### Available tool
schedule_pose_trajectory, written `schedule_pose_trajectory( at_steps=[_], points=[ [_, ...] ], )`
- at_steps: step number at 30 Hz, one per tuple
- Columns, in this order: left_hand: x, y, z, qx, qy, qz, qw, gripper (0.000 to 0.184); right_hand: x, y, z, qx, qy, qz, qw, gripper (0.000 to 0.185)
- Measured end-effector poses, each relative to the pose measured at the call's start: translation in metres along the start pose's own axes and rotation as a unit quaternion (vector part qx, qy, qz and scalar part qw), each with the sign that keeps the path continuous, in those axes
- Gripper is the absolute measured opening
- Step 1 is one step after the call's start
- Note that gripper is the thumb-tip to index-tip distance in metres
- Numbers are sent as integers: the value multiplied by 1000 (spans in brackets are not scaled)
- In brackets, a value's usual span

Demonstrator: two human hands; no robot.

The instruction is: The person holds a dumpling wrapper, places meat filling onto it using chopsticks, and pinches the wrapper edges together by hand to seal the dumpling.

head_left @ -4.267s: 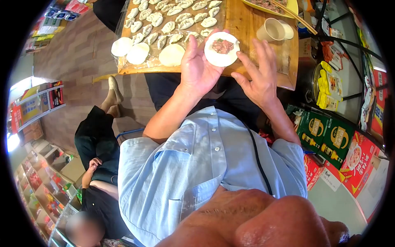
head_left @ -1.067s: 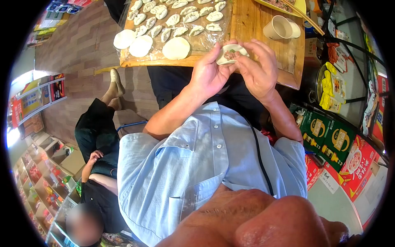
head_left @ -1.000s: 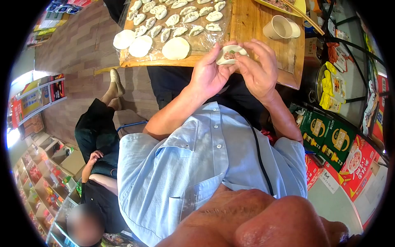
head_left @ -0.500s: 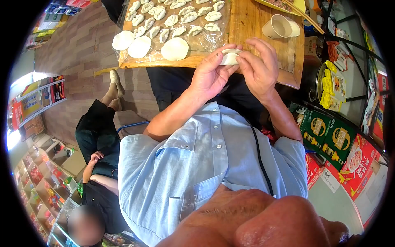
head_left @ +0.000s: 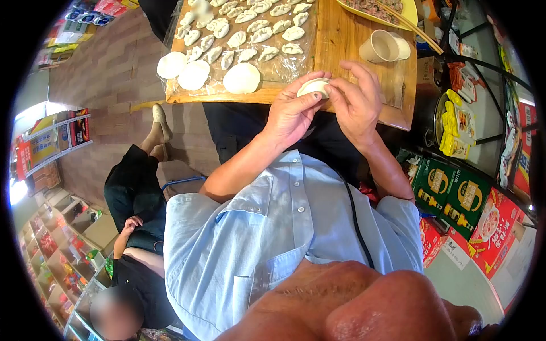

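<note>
Between my two hands is a dumpling (head_left: pixel 313 87), its pale wrapper folded over into a half-round. My left hand (head_left: pixel 292 111) holds it from the left, thumb on the near side. With thumb and fingertips my right hand (head_left: pixel 354 99) pinches the right end of its edge. Round flat wrappers (head_left: pixel 242 78) lie at the table's near edge, left of my hands. Beyond them, rows of folded dumplings (head_left: pixel 261 35) rest on clear plastic film (head_left: pixel 296 62). Any filling inside the held dumpling is hidden.
A yellow dish (head_left: pixel 413 12) of minced filling (head_left: pixel 378 7) stands at the back right with chopsticks (head_left: pixel 410 25) across it. Nested paper cups (head_left: pixel 379 47) stand on the wooden table (head_left: pixel 335 34). A seated person (head_left: pixel 136 227) is at the left; boxes (head_left: pixel 449 187) are at the right.
The wrapper's edges, more open before, now look folded closer together, with my left thumb over its near side. The table sits slightly lower in view.
</note>
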State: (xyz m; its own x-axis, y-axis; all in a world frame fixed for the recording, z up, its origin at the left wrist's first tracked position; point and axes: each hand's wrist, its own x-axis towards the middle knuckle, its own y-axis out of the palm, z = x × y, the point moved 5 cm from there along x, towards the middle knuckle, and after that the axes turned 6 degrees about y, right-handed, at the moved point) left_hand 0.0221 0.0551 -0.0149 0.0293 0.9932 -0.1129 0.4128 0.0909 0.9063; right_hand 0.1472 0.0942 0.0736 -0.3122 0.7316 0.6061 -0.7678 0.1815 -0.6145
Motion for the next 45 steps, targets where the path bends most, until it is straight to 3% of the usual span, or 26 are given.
schedule_pose_trajectory(
  at_steps=[30,36,38,39,41,45],
  points=[
    [7,-6,1,-20,-8,-8,1000,27,-2,2,-5,-1,17,-4,1000,20],
    [10,-5,-7,-51,8,6,999,25,-11,-9,-16,18,71,-6,997,38],
    [10,-2,-9,-56,5,7,998,26,-17,-7,-23,58,132,33,989,43],
    [10,-1,-10,-62,3,5,998,28,-18,-7,-22,57,133,30,989,43],
    [10,-1,-9,-68,-3,5,998,29,-22,1,-28,175,239,68,953,45],
    [11,-1,-8,-69,-1,13,998,33,-24,9,-30,189,238,83,949,43]
  ],
)
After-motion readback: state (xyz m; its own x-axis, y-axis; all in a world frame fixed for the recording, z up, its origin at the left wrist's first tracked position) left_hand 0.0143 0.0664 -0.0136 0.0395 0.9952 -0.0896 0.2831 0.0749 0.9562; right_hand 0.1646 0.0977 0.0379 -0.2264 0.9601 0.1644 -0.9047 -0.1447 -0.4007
